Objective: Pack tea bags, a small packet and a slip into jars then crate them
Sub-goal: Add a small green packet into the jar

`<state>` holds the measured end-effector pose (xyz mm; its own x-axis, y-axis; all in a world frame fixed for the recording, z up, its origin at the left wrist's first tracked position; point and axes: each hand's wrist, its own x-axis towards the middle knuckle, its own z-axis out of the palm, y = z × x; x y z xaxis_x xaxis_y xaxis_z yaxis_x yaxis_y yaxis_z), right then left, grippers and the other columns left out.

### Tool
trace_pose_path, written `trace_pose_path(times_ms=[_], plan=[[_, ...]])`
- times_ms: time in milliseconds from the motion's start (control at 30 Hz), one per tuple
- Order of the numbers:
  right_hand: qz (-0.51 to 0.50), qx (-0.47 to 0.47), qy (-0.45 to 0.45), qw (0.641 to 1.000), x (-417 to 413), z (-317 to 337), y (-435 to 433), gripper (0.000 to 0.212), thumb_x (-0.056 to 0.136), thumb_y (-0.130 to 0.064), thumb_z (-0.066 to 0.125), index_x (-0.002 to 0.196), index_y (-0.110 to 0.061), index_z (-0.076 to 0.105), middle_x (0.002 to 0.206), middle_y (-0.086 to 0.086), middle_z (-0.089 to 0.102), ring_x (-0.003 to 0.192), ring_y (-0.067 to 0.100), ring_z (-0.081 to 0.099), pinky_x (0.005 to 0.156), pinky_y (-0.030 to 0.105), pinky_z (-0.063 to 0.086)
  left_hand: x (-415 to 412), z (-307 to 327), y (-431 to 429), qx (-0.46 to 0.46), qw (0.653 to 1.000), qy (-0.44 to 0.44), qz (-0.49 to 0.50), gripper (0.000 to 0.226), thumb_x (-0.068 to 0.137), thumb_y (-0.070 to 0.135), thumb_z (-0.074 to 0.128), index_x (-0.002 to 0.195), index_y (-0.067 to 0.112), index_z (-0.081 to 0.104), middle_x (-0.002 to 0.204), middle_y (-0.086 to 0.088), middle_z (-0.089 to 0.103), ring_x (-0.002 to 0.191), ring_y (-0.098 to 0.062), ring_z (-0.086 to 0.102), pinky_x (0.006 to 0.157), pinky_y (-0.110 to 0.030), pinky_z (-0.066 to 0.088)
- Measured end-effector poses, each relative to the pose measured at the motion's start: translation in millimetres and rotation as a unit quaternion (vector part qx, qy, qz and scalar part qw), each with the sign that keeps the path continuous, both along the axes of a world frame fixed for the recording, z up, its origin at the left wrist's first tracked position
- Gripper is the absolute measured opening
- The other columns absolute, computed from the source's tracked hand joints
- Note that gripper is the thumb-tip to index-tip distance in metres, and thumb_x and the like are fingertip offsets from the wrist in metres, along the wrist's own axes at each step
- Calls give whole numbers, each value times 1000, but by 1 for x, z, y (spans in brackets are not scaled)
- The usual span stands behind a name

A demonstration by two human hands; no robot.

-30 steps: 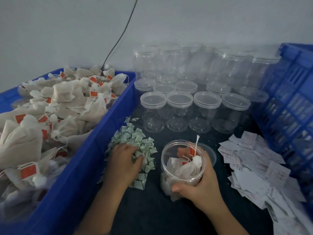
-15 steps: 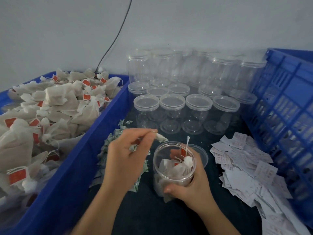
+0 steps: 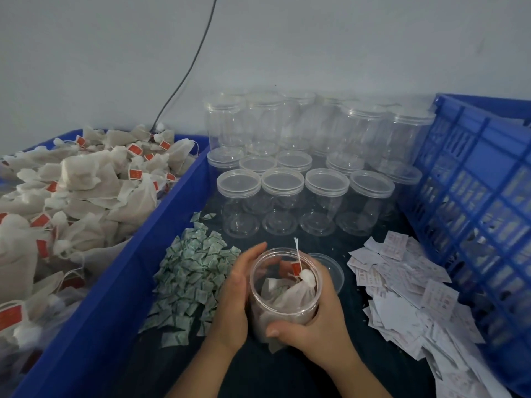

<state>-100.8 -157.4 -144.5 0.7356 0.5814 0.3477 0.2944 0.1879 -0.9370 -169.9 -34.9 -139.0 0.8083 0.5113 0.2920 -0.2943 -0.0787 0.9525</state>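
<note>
An open clear jar (image 3: 283,304) stands on the dark table in front of me, filled with white tea bags (image 3: 300,290) whose red tag and string stick up past the rim. A small green packet (image 3: 279,291) lies among them. My left hand (image 3: 234,297) cups the jar's left side, fingers curved round it. Gripping it from the right and front is my right hand (image 3: 319,326), thumb across the lower wall. The jar's lid (image 3: 332,268) lies just behind on the right.
A blue bin (image 3: 161,242) heaped with tea bags (image 3: 80,191) fills the left. Green packets (image 3: 192,271) lie piled left of the jar, paper slips (image 3: 402,291) to its right. Several lidded empty jars (image 3: 283,196) stand behind. A blue crate (image 3: 474,196) stands at the right.
My left hand lifted a green packet from the pile and carried it to the jar. The packet now lies inside, and that hand has come down to cup the jar's side.
</note>
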Motion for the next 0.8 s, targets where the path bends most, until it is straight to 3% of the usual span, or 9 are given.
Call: trace_pose_path(times_ms=[67,133,233,367,500,567,633,700,800], plan=[[2,-5,-8,1000,3,-1,2,90,52,-21,88,131,-8,47,125,-4,65,118,16,61,93,20,48,7,1,4,-2,1000,12,-14,72,83,70,48,125,12,56,115,-10,69,109,-26,65,98,-49,49],[6,-7,-11,1000,5,-3,4,90,52,-20,88,131,-4,46,123,-4,65,116,16,62,93,20,49,11,1,4,-19,999,13,-33,89,75,83,48,119,6,60,111,-15,70,107,-31,65,94,-43,52],[4,-7,-10,1000,10,-6,6,92,51,-22,88,130,-2,46,122,-3,66,115,19,62,94,23,48,16,-2,0,-32,998,7,-56,98,79,84,40,118,-5,59,113,-19,68,109,-32,64,91,-33,51],[-2,-1,-19,1000,12,-9,10,99,46,-22,88,133,-3,43,124,-2,64,118,20,61,96,26,48,24,-7,3,-31,999,7,-31,100,73,90,38,118,3,60,112,-12,70,108,-27,65,90,-35,52],[-14,-33,7,999,16,-9,9,117,38,-37,90,139,-33,30,131,-20,52,124,4,52,104,27,45,30,-14,5,-21,999,16,32,93,63,97,35,107,18,58,103,0,68,97,-14,66,79,-21,52],[-33,-69,-19,997,18,-5,9,119,37,-55,88,138,-36,28,137,-8,44,128,11,48,108,39,43,31,-16,8,-5,999,15,31,97,65,96,33,110,14,57,105,-2,67,95,-9,66,78,-18,52],[-63,-104,-50,991,19,0,9,112,44,-77,78,138,-37,30,137,-2,41,129,16,45,107,42,41,32,-17,11,16,999,24,14,96,64,96,35,118,19,54,112,8,66,101,-2,64,82,-16,52],[-79,-132,-75,985,18,6,8,104,59,-91,55,142,-35,28,139,-1,40,130,15,43,107,40,40,33,-18,13,19,999,28,-7,94,59,95,45,122,26,52,116,12,65,108,-1,61,88,-15,50],[-71,-176,-95,977,18,8,4,86,75,-91,25,144,-42,10,151,1,32,140,13,32,114,40,32,36,-17,14,37,998,30,-28,103,46,86,68,126,24,49,119,5,62,112,0,59,90,-11,47]])
